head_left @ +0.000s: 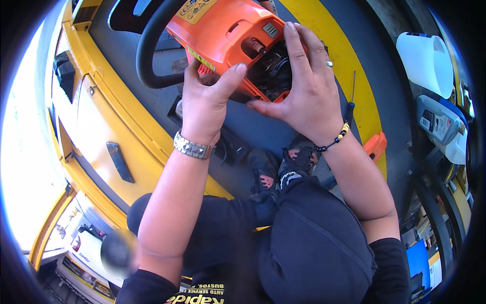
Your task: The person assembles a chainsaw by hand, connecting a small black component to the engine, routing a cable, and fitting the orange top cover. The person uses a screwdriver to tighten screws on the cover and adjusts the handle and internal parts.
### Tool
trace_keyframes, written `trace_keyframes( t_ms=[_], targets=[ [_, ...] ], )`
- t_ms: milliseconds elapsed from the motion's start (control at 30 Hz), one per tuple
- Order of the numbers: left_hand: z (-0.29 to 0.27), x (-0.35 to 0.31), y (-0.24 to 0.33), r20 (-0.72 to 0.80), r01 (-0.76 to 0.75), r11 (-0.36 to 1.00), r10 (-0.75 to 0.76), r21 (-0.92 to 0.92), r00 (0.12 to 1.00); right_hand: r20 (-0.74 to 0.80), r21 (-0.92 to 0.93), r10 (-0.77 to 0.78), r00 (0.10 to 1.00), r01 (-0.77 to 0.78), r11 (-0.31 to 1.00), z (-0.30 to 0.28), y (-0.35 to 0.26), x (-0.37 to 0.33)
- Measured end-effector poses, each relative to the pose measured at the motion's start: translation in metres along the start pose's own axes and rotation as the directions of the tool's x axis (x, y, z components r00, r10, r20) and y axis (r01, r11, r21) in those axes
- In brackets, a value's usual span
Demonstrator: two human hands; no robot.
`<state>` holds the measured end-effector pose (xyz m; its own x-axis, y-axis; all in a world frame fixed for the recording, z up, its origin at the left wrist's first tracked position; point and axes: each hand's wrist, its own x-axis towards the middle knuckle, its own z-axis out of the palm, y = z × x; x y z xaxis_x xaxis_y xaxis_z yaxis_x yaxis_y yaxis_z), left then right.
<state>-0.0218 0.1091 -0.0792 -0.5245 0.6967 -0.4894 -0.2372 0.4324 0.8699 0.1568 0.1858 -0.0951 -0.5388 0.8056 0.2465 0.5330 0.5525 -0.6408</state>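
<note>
Both my hands hold an orange chainsaw (223, 30) up in front of me, with its opened end turned toward me. Dark inner parts (271, 73) show in the opening, and a spark plug boot (256, 45) sits in a recess beside it. My left hand (207, 99) grips the housing's left side, its thumb resting near the rim. On the right, my right hand (314, 83) wraps the open end, fingers over the upper edge and thumb at the lower edge. A black curved handle (144, 55) stands out on the chainsaw's left.
A screwdriver (350, 104) and an orange plastic piece (375, 147) lie on the right, by the yellow floor stripe (367, 114). A white container (424, 63) and a grey bottle (439, 120) stand farther right. On the yellow structure at left is a dark flat object (120, 162).
</note>
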Motion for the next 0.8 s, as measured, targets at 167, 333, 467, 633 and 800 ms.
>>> trace_keyframes(
  t_ms=[167,333,467,633,800],
  targets=[
    [0.005,0.000,0.005,-0.047,0.004,0.994,0.002,0.109,0.999,-0.011,-0.034,-0.010,1.000,0.009,0.999,0.000,0.000,0.007],
    [-0.007,-0.004,0.017,-0.077,-0.151,0.834,0.225,0.531,0.971,0.057,-0.283,0.085,0.995,-0.065,0.957,-0.007,-0.015,-0.005],
    [0.002,0.000,0.018,0.024,-0.188,0.972,0.187,0.140,0.982,0.074,-0.139,0.045,0.996,-0.034,0.990,-0.008,0.004,-0.005],
    [0.000,0.022,0.012,-0.014,-0.335,0.930,0.341,0.155,0.940,0.087,-0.106,-0.007,0.996,0.017,0.994,-0.008,0.009,0.003],
    [-0.020,0.069,0.019,0.046,-0.343,0.910,0.342,0.233,0.939,0.110,-0.117,-0.038,0.993,0.051,0.992,-0.010,0.015,0.006]
  ],
)
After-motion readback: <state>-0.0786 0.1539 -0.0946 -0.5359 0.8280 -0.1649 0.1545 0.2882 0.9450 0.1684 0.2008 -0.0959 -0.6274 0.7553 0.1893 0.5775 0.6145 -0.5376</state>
